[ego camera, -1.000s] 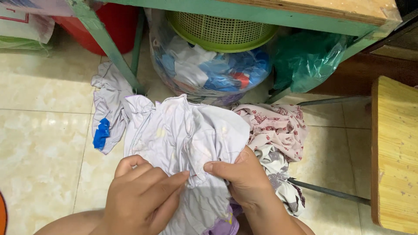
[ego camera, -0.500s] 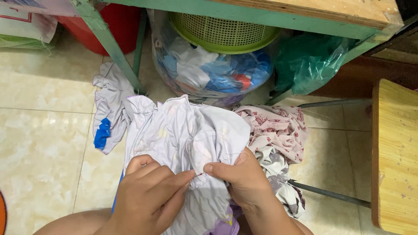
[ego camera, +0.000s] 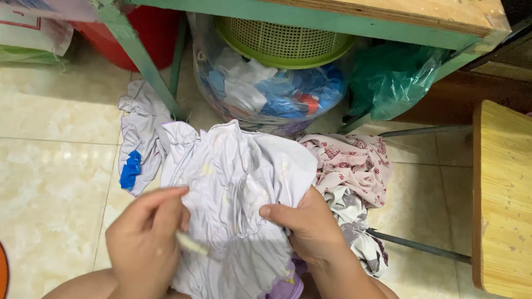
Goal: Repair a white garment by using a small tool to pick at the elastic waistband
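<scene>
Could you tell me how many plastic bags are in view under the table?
2. A clear bag stuffed with clothes sits under the green basket, just beyond the white garment. A green bag lies to its right. Others may be hidden under the table.

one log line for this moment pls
left hand: pinching small pale object, on white garment | right hand: gripping garment | floor: floral cloth

One head-worn camera looks steeply down, close over the hands (ego camera: 233,232) toward the tiled floor (ego camera: 50,166).
</scene>
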